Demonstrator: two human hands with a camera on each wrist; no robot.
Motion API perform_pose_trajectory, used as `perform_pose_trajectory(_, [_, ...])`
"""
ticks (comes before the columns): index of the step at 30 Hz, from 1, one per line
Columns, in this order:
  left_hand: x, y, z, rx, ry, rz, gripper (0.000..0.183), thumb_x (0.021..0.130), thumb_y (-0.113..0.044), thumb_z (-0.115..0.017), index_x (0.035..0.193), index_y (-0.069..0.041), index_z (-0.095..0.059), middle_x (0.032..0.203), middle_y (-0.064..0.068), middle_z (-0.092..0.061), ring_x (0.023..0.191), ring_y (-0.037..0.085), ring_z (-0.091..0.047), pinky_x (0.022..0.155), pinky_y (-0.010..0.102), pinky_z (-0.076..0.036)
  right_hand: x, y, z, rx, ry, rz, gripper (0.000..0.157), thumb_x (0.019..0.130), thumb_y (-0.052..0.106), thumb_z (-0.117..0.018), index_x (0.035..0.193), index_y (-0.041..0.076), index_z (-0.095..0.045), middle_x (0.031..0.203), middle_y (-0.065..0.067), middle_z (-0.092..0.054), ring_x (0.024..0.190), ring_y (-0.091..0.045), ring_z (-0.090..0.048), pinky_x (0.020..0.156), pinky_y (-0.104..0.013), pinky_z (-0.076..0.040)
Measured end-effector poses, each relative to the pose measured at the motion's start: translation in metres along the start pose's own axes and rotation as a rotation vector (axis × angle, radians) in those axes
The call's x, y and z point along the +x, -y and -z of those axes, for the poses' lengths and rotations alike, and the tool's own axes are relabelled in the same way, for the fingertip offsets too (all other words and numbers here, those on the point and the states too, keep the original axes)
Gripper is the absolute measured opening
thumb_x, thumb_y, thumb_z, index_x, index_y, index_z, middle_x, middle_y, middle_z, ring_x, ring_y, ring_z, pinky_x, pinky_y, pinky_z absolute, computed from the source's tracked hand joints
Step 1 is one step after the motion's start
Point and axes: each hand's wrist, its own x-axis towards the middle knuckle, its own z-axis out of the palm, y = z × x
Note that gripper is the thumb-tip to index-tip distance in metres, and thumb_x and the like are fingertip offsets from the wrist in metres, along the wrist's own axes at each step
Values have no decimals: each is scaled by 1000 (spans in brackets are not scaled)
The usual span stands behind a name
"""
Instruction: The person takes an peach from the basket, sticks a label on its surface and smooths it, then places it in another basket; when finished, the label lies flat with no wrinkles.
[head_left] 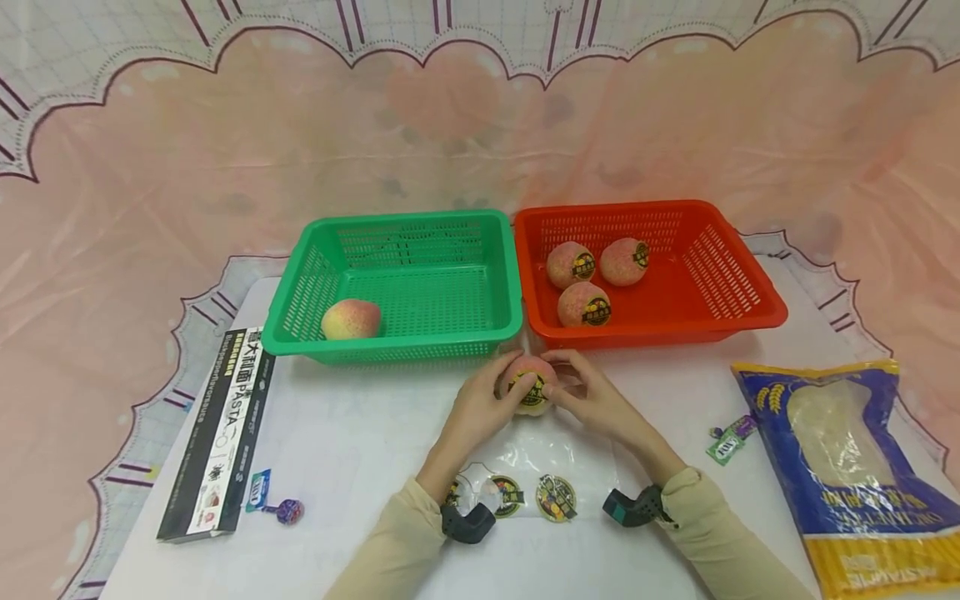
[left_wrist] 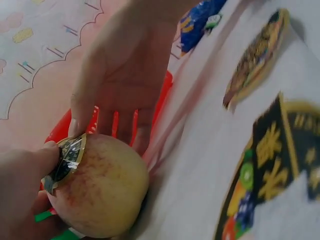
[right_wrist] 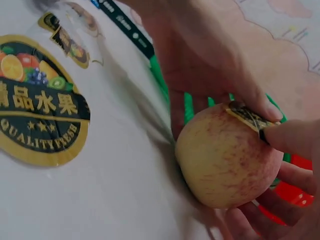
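A peach (head_left: 534,407) sits between both hands near the front of the baskets. My left hand (head_left: 480,402) grips its left side, and my right hand (head_left: 597,400) holds it from the right. Both thumbs press a black-and-gold round sticker (right_wrist: 246,117) onto the peach's skin; one edge of this label appears raised in the left wrist view. Below the hands lies a clear sheet with several fruit stickers (head_left: 556,498). The green basket (head_left: 405,346) holds one peach (head_left: 351,319) without a visible sticker. Three stickered peaches (head_left: 584,305) lie in the red basket (head_left: 652,335).
A black pasta box (head_left: 217,433) lies at the left, with a lollipop (head_left: 288,511) beside it. Toward the right are another wrapped candy (head_left: 731,440) and a blue-and-yellow pasta bag (head_left: 855,475). A patterned cloth (head_left: 450,133) hangs behind the white table (head_left: 360,442).
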Motion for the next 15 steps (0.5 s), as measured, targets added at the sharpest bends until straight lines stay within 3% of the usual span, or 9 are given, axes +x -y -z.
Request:
perform_pose_trajectory(7, [1, -3, -5, -38, -17, -21, 54, 83, -54, -48, 128, -24, -47, 116, 5, -60, 95, 16, -58, 76, 35, -47, -2, 0, 2, 20, -4, -3, 40, 87, 21, -57, 123, 19, -41, 127, -3, -44, 120, -24, -42, 98, -45, -38])
perform_pose_trajectory(11, [0, -1, -6, -61, 0, -36, 57, 84, -55, -46, 131, -23, -44, 121, 5, -57, 105, 18, -56, 83, 38, -47, -3, -1, 0, 34, -25, 18, 39, 88, 21, -55, 123, 15, -41, 127, -5, -45, 120, -24, -42, 100, -47, -34])
perform_pose_trajectory(15, [-2, 7, -6, -112, 66, -40, 62, 82, -53, -51, 135, -22, -37, 130, 3, -49, 117, 20, -48, 92, 40, -43, -2, -3, -4, 43, -24, 26, 38, 88, 19, -55, 123, 12, -41, 127, -7, -45, 120, -26, -42, 100, -46, -35])
